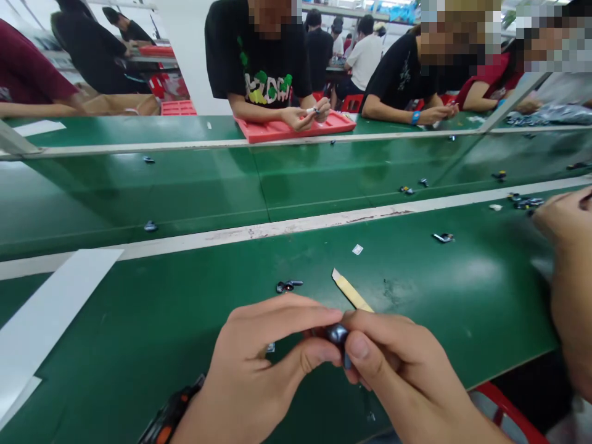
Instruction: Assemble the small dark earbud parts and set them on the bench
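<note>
Head camera looks down on the green bench [416, 290], where the left hand [259, 370] and right hand [398, 370] meet fingertip to fingertip, both pinched shut on a small dark metal part [337, 334]. It sits between the thumbs, just nearer than the wooden stick [351, 291]; its long axis cannot be made out.

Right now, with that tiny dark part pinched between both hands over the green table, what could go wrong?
The small dark rounded part is held only by the fingertips of the left hand and right hand, so it might slip and get lost among similar loose dark pieces nearby. The thin tan stick beside the hands could be knocked away.
</note>
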### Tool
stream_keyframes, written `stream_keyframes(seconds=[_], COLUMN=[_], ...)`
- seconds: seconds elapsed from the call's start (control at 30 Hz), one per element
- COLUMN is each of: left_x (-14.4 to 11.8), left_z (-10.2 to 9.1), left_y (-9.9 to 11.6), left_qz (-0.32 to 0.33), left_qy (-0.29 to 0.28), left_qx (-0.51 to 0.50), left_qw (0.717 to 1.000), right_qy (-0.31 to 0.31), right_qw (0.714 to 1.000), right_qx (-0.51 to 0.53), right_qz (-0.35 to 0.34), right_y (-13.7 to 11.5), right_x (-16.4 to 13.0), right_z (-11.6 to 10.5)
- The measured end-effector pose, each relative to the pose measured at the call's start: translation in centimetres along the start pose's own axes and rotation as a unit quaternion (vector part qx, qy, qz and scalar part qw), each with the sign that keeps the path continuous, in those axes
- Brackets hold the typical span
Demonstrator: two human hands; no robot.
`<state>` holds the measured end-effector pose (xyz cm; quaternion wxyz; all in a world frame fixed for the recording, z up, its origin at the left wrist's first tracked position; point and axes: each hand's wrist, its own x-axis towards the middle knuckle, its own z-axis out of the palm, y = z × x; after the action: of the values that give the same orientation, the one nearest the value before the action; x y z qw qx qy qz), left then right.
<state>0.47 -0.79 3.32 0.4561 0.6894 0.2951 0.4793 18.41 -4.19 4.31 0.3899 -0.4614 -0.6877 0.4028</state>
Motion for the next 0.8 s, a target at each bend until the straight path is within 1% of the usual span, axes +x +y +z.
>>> stream_keyframes(seconds=[0.13, 0.2, 0.3, 0.4, 0.5, 0.6, 0.7, 0.8], left_x=[0.0, -0.1, -0.3, -0.7, -0.8, -0.4, 0.1, 0.4], left_z=[0.2, 0.2, 0.1, -0.2, -0.4, -0.7, -0.8, -0.8], left_y=[0.0, 0.1, 0.2, 0.3, 0.6, 1.0, 1.2, 1.3], left_qz=[0.01, 0.018, 0.022, 0.018, 0.011, -0.006, -0.025, -0.031], left_qy=[0.032, 0.034, 0.011, -0.007, -0.032, -0.079, -0.118, -0.129], left_qx=[0.048, 0.068, 0.08, 0.112, 0.134, 0.112, 0.084, 0.081], left_qw=[0.998, 0.997, 0.996, 0.994, 0.99, 0.99, 0.989, 0.988], right_qy=[-0.008, -0.017, -0.05, -0.096, -0.124, -0.154, -0.175, -0.192], right_qw=[1.0, 0.999, 0.993, 0.977, 0.965, 0.955, 0.951, 0.946], right_qx=[0.017, 0.028, 0.059, 0.106, 0.12, 0.14, 0.151, 0.169], right_qz=[0.013, 0.031, 0.084, 0.156, 0.2, 0.212, 0.207, 0.201], right_y=[-0.2, -0.3, -0.3, -0.2, -0.2, -0.4, -0.5, -0.6], right_x=[0.4, 0.4, 0.2, -0.1, -0.4, -0.3, 0.1, 0.4], right_z=[0.1, 0.1, -0.2, -0.5, -0.7, -0.9, -1.2, -1.5])
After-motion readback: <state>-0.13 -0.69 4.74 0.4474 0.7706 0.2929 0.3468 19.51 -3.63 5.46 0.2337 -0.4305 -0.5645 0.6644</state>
